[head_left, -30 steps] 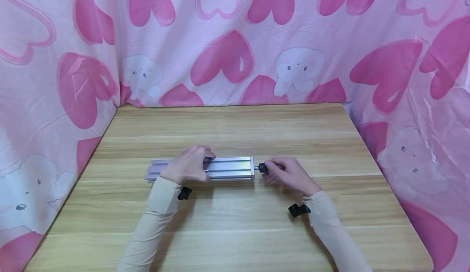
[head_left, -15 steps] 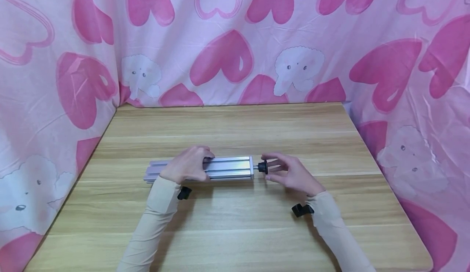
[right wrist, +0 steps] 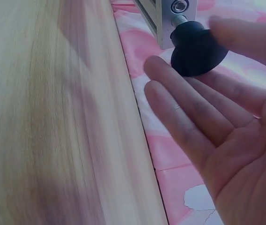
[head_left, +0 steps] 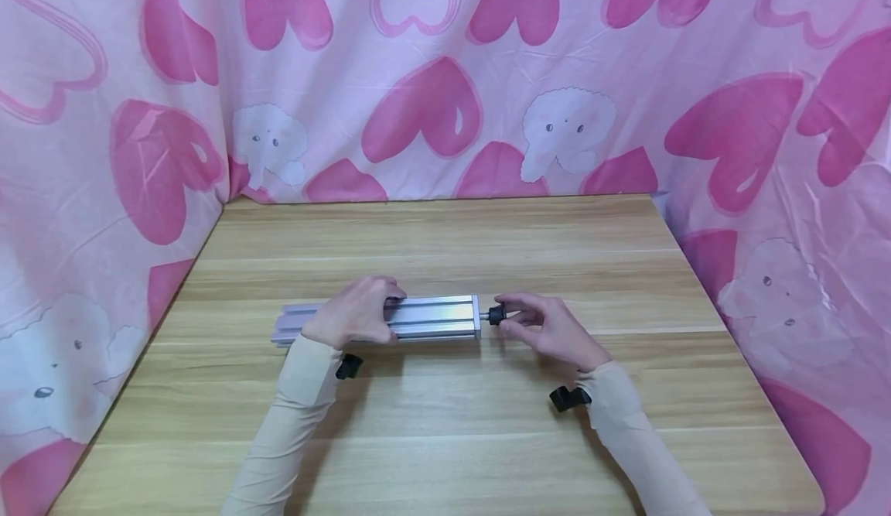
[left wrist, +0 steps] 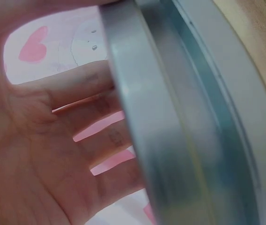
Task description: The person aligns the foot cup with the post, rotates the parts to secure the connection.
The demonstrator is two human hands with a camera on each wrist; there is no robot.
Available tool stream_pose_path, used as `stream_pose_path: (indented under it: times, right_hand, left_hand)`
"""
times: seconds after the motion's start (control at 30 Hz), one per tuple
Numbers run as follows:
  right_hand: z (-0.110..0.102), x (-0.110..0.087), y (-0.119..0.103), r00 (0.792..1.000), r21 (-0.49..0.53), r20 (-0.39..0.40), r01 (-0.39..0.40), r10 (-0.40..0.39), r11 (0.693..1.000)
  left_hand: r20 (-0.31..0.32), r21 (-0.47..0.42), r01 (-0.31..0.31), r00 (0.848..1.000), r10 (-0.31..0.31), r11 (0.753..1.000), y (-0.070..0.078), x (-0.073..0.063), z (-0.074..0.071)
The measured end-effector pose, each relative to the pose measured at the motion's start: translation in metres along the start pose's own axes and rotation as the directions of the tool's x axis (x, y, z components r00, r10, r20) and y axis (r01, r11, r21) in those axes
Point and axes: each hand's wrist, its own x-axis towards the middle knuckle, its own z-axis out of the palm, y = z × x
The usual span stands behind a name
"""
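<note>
A silver aluminium profile (head_left: 435,318) lies crosswise in the head view, slots running along its length. My left hand (head_left: 356,311) grips it near the middle from above, thumb on the near side; the left wrist view shows the fingers (left wrist: 107,140) going behind the metal. From the profile's right end plate a threaded stud sticks out, carrying a black leveling foot (right wrist: 196,51). My right hand (head_left: 550,329) pinches this foot by its rim, the thumb on one side and fingers on the other. In the right wrist view the lower fingers (right wrist: 180,117) extend loosely past it.
The wood-grain table (head_left: 445,439) carries the work. Pink curtains (head_left: 418,75) with hearts and white cartoon animals hang at the back and both sides. Black wrist mounts (head_left: 569,399) show below the sleeves.
The right hand lets go of the black foot, its fingers spreading around it, then closes on the rim again. The left hand and profile stay almost in place.
</note>
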Motion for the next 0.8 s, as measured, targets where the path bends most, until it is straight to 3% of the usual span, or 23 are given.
stream_pose_path:
  times: [0.4,0.67,0.8]
  right_hand:
    - [0.0,0.0053,-0.0019,0.991,-0.043,0.069,-0.112,0.115,0.993]
    - [-0.0001,0.0004,-0.0036,0.998,-0.098,0.009,-0.064,0.065,0.993]
    - [0.0004,-0.0025,-0.0049,1.0,-0.034,0.004,-0.03,0.03,0.999]
  left_hand:
    - [0.005,-0.004,-0.005,1.0,0.005,1.0,0.0007,-0.0017,0.001]
    - [-0.002,-0.012,0.008,1.0,-0.008,1.0,0.0008,-0.0034,-0.0008]
    - [-0.001,-0.018,0.007,1.0,-0.007,1.0,0.0001,-0.0048,-0.0022]
